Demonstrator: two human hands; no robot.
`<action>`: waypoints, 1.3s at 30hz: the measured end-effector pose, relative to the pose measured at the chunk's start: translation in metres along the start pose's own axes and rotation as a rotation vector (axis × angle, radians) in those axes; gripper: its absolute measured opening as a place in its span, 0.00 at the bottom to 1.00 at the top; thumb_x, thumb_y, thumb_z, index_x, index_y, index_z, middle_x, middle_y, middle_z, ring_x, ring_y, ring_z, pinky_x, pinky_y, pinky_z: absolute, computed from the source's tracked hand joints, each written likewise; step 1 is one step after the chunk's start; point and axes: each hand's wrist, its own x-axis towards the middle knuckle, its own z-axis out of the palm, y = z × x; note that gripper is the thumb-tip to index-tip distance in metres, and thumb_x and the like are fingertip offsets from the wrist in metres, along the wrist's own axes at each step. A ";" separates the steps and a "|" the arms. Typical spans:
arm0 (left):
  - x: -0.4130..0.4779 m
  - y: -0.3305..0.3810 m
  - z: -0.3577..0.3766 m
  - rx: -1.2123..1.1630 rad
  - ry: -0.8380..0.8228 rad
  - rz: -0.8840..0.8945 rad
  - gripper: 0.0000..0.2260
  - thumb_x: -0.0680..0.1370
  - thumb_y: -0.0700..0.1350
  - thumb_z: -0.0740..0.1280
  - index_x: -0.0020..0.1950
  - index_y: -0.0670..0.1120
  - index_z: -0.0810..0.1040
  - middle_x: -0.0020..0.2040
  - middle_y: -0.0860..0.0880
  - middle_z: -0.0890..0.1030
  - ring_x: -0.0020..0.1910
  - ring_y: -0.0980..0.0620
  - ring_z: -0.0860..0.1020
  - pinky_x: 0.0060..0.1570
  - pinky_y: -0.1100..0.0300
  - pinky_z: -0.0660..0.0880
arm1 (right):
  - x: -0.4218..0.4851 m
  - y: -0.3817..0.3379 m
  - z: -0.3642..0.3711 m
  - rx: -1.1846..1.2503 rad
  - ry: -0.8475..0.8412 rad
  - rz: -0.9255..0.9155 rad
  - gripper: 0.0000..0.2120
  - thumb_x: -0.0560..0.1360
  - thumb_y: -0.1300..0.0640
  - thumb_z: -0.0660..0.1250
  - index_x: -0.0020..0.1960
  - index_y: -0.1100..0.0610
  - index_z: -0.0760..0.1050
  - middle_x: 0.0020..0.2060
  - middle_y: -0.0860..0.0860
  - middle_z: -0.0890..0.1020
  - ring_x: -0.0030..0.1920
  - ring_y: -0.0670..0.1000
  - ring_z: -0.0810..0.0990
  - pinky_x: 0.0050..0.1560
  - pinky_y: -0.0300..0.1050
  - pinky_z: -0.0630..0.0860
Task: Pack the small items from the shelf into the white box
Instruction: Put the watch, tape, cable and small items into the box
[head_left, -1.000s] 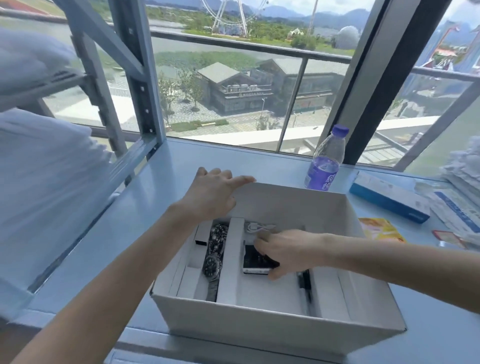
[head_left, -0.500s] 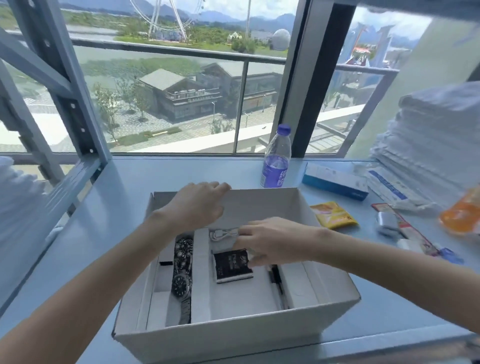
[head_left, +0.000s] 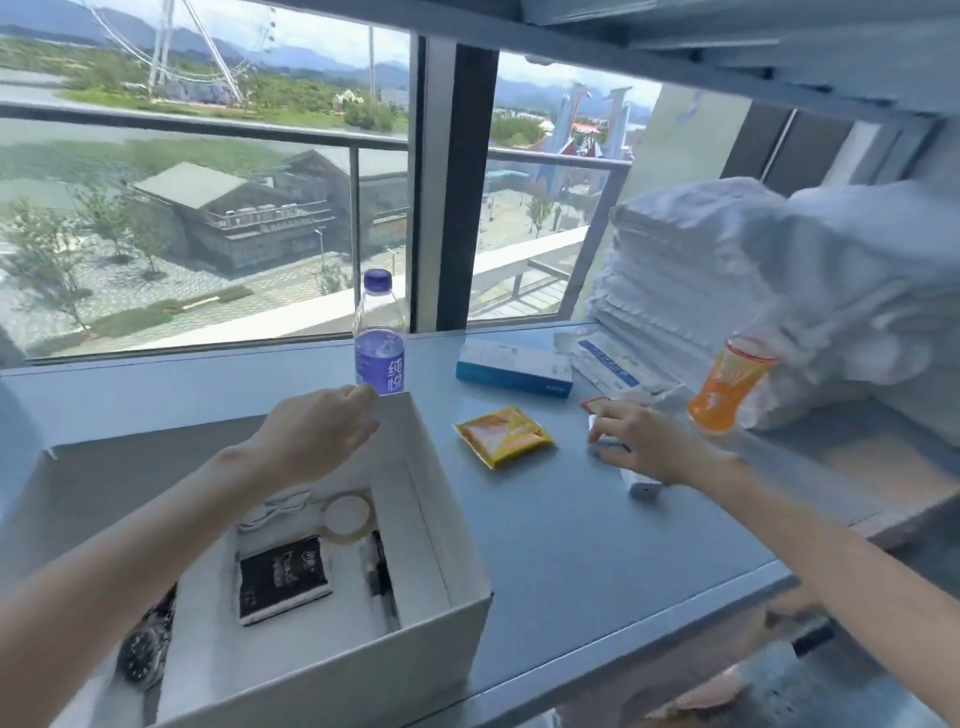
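We read the white characters 纯悦 on the purple label of the bottle (head_left: 379, 358). The print on the black booklet (head_left: 283, 577) inside the white box (head_left: 441, 525) is too blurred for us. Our left hand (head_left: 317, 436) rests with relaxed fingers on the box's far right corner, just before the bottle. Our right hand (head_left: 649, 441) lies on the shelf (head_left: 571, 545) right of the yellow packet (head_left: 503, 435), apart from the box. Its fingertips are on a small pale item (head_left: 609, 443), and we cannot tell whether it grips.

A purple-labelled water bottle (head_left: 380, 332) stands just beyond the left hand (head_left: 317, 436). A stack of folded white cloth (head_left: 685, 270) rises beyond the right hand (head_left: 649, 441). Behind both, a window (head_left: 156, 301) shows grey-roofed buildings (head_left: 223, 218) and a railing (head_left: 208, 122).
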 end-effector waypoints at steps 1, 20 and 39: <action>0.002 0.004 0.001 -0.010 0.002 -0.024 0.12 0.80 0.53 0.56 0.58 0.46 0.67 0.53 0.47 0.79 0.46 0.45 0.78 0.36 0.56 0.66 | 0.004 0.014 0.010 -0.001 -0.016 0.017 0.11 0.76 0.54 0.64 0.57 0.54 0.76 0.64 0.51 0.73 0.68 0.50 0.68 0.65 0.48 0.66; 0.007 0.023 0.002 0.002 0.002 -0.260 0.09 0.81 0.46 0.54 0.57 0.45 0.71 0.52 0.44 0.81 0.47 0.43 0.78 0.44 0.54 0.67 | 0.062 0.047 0.005 0.287 -0.010 -0.137 0.24 0.67 0.52 0.74 0.60 0.55 0.73 0.56 0.53 0.78 0.52 0.52 0.76 0.52 0.47 0.74; -0.097 -0.111 -0.032 0.044 -0.056 -0.263 0.09 0.81 0.47 0.55 0.55 0.46 0.71 0.49 0.48 0.79 0.44 0.45 0.76 0.38 0.56 0.68 | 0.074 -0.240 -0.070 0.132 0.017 -0.759 0.27 0.69 0.45 0.71 0.65 0.49 0.69 0.62 0.44 0.75 0.58 0.46 0.75 0.52 0.46 0.78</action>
